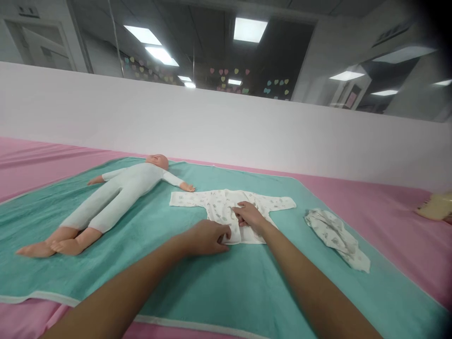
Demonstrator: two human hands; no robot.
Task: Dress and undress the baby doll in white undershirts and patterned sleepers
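Note:
A small white baby shirt (219, 207) with a faint print lies spread flat, both sleeves stretched out sideways. At its lower left corner, my left hand (208, 237) has its fingers curled closed on the hem. My right hand (249, 215) rests over the front of the shirt, thumb and fingers bent together on the cloth near the middle opening; its palm side is hidden. To the left a baby doll (123, 188) in a pale bodysuit lies on its back, one hand close to the shirt's left sleeve.
A teal blanket (148, 273) with a white edge lies under everything, over a pink sheet (353, 197). A crumpled printed baby garment (335, 235) lies on the right. Behind stands a white low wall (212, 127) below a mirror or glass. A yellowish object (436, 207) sits at the far right.

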